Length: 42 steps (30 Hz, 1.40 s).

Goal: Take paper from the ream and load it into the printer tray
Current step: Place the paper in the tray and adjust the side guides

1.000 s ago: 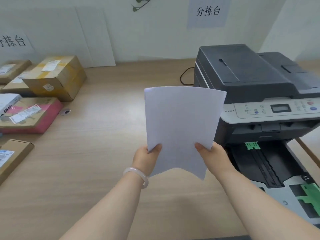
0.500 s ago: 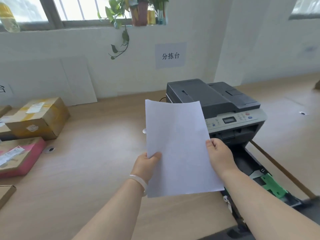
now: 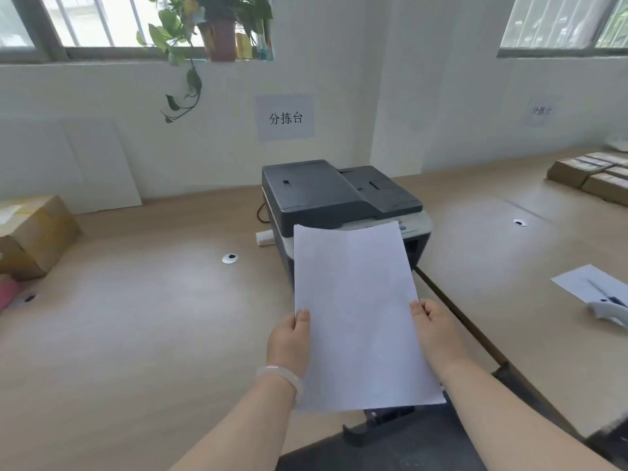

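Observation:
I hold a thin stack of white paper [image 3: 356, 311] upright in front of me with both hands. My left hand [image 3: 290, 338] grips its left edge, thumb on the front. Its right edge is gripped by my right hand [image 3: 433, 329]. The dark grey printer [image 3: 326, 195] stands on the wooden table behind the paper. The sheets hide most of the pulled-out printer tray; only its dark front end [image 3: 380, 423] shows below them. The ream is not in view.
A cardboard box [image 3: 32, 232] and a pink parcel [image 3: 6, 294] lie at the left. On the right table lie a printed sheet [image 3: 591, 283] with a white tool [image 3: 611, 311] and several boxes [image 3: 591, 175]. White boards [image 3: 98, 164] lean on the wall.
My head has tilted up and pulled back, so the printer looks smaller and farther. The paper has sunk lower over the tray and now covers it; both hands keep their grip.

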Each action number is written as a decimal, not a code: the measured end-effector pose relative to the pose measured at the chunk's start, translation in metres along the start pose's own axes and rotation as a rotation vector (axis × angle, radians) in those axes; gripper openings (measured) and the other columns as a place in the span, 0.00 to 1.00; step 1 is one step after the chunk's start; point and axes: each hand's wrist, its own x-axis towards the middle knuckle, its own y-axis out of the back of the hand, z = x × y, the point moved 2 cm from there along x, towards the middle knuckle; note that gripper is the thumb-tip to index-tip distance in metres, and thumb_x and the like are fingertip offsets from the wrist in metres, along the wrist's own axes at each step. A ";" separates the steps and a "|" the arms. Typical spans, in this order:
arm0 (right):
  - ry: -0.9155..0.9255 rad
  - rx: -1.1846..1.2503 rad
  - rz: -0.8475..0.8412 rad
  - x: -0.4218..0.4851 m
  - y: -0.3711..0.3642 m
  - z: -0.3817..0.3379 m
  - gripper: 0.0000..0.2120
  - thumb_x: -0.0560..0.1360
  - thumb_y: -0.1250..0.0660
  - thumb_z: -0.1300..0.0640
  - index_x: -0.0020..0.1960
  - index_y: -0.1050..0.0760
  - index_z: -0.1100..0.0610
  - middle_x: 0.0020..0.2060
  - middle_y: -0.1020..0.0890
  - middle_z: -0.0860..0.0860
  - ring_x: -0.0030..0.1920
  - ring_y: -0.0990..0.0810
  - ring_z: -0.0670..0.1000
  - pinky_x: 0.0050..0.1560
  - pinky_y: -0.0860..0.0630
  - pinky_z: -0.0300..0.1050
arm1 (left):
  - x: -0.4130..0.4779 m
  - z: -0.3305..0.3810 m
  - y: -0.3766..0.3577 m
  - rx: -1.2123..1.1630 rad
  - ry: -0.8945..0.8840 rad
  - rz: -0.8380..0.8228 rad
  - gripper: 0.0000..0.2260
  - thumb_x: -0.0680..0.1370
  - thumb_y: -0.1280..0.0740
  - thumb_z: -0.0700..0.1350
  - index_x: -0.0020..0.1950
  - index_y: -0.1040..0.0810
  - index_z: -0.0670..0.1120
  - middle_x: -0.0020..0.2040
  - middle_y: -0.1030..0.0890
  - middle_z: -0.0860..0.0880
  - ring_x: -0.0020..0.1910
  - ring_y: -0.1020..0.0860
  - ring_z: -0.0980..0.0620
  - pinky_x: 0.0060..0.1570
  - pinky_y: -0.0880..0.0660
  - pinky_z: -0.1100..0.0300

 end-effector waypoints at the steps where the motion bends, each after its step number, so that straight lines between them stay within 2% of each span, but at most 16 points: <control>1: -0.003 -0.020 -0.005 0.003 0.015 0.011 0.14 0.80 0.44 0.49 0.40 0.27 0.53 0.34 0.21 0.52 0.34 0.25 0.51 0.33 0.32 0.44 | -0.006 -0.007 -0.017 0.015 0.015 -0.003 0.14 0.78 0.41 0.52 0.38 0.24 0.47 0.35 0.24 0.51 0.35 0.27 0.51 0.38 0.31 0.57; 4: -0.020 -0.098 -0.023 0.015 0.057 0.048 0.17 0.80 0.43 0.52 0.33 0.31 0.52 0.28 0.26 0.49 0.29 0.30 0.48 0.29 0.37 0.42 | -0.024 -0.030 -0.067 0.087 0.058 -0.010 0.14 0.78 0.42 0.52 0.37 0.27 0.47 0.34 0.26 0.51 0.33 0.29 0.52 0.34 0.32 0.59; 6: -0.057 -0.123 -0.059 0.023 0.077 0.074 0.18 0.80 0.43 0.54 0.31 0.32 0.53 0.27 0.28 0.49 0.28 0.31 0.48 0.29 0.38 0.42 | -0.032 -0.044 -0.098 0.107 0.098 -0.008 0.13 0.78 0.43 0.52 0.38 0.27 0.48 0.34 0.25 0.51 0.34 0.28 0.52 0.35 0.31 0.60; 12: -0.171 -0.188 -0.202 0.039 0.088 0.132 0.16 0.80 0.43 0.53 0.36 0.30 0.55 0.30 0.26 0.52 0.32 0.29 0.50 0.32 0.35 0.42 | -0.040 -0.084 -0.139 0.148 0.212 0.042 0.15 0.80 0.45 0.51 0.35 0.30 0.48 0.32 0.31 0.52 0.33 0.33 0.53 0.37 0.35 0.58; 16: -0.208 -0.229 -0.280 0.062 0.070 0.143 0.14 0.80 0.44 0.52 0.40 0.28 0.56 0.32 0.24 0.54 0.33 0.27 0.50 0.33 0.32 0.41 | -0.024 -0.097 -0.144 0.221 0.224 0.097 0.16 0.80 0.45 0.49 0.32 0.35 0.49 0.30 0.35 0.53 0.29 0.37 0.54 0.31 0.39 0.60; 21: -0.242 -0.340 -0.312 0.099 0.054 0.149 0.13 0.80 0.45 0.50 0.43 0.28 0.56 0.31 0.27 0.50 0.30 0.30 0.47 0.29 0.39 0.41 | 0.013 -0.112 -0.154 0.239 0.269 0.095 0.13 0.80 0.44 0.49 0.34 0.33 0.52 0.31 0.31 0.53 0.30 0.33 0.55 0.30 0.38 0.61; 24: -0.282 -0.356 -0.332 0.122 0.045 0.153 0.12 0.80 0.45 0.50 0.48 0.27 0.56 0.34 0.25 0.50 0.33 0.28 0.47 0.30 0.38 0.40 | 0.034 -0.115 -0.160 0.221 0.301 0.085 0.12 0.79 0.44 0.50 0.37 0.29 0.53 0.33 0.27 0.52 0.32 0.29 0.55 0.31 0.35 0.60; 28: -0.320 -0.339 -0.334 0.150 0.031 0.159 0.14 0.80 0.44 0.50 0.50 0.26 0.58 0.34 0.24 0.50 0.34 0.27 0.47 0.30 0.36 0.41 | 0.057 -0.118 -0.168 0.217 0.337 0.113 0.10 0.79 0.44 0.52 0.40 0.29 0.55 0.37 0.24 0.53 0.35 0.27 0.55 0.33 0.32 0.62; 31: -0.347 -0.311 -0.333 0.166 0.020 0.168 0.15 0.80 0.43 0.51 0.57 0.25 0.59 0.41 0.23 0.50 0.41 0.27 0.50 0.41 0.32 0.42 | 0.074 -0.119 -0.172 0.263 0.372 0.117 0.11 0.79 0.43 0.51 0.36 0.31 0.54 0.33 0.26 0.52 0.32 0.28 0.54 0.31 0.34 0.62; 33: -0.363 -0.324 -0.351 0.177 0.014 0.174 0.18 0.79 0.43 0.50 0.62 0.26 0.58 0.48 0.22 0.54 0.46 0.28 0.51 0.48 0.32 0.43 | 0.084 -0.121 -0.175 0.307 0.391 0.122 0.14 0.78 0.43 0.49 0.31 0.35 0.51 0.28 0.33 0.52 0.27 0.35 0.53 0.29 0.38 0.62; 36: -0.371 -0.317 -0.365 0.189 0.008 0.180 0.18 0.78 0.41 0.49 0.63 0.25 0.57 0.55 0.20 0.56 0.48 0.27 0.52 0.49 0.31 0.44 | 0.094 -0.123 -0.176 0.341 0.423 0.145 0.16 0.77 0.42 0.48 0.29 0.37 0.51 0.26 0.37 0.52 0.26 0.38 0.52 0.28 0.41 0.62; 40: -0.335 -0.380 -0.409 0.203 0.001 0.185 0.17 0.78 0.41 0.49 0.62 0.25 0.55 0.55 0.19 0.56 0.45 0.27 0.52 0.45 0.29 0.44 | 0.100 -0.126 -0.178 0.353 0.473 0.171 0.14 0.77 0.40 0.49 0.30 0.32 0.50 0.26 0.34 0.52 0.26 0.36 0.52 0.27 0.39 0.63; 42: -0.327 -0.423 -0.437 0.208 -0.001 0.187 0.17 0.78 0.41 0.49 0.62 0.25 0.55 0.55 0.19 0.56 0.44 0.27 0.52 0.43 0.29 0.44 | 0.102 -0.128 -0.178 0.389 0.485 0.162 0.14 0.76 0.40 0.49 0.31 0.33 0.48 0.26 0.34 0.51 0.26 0.37 0.51 0.27 0.39 0.63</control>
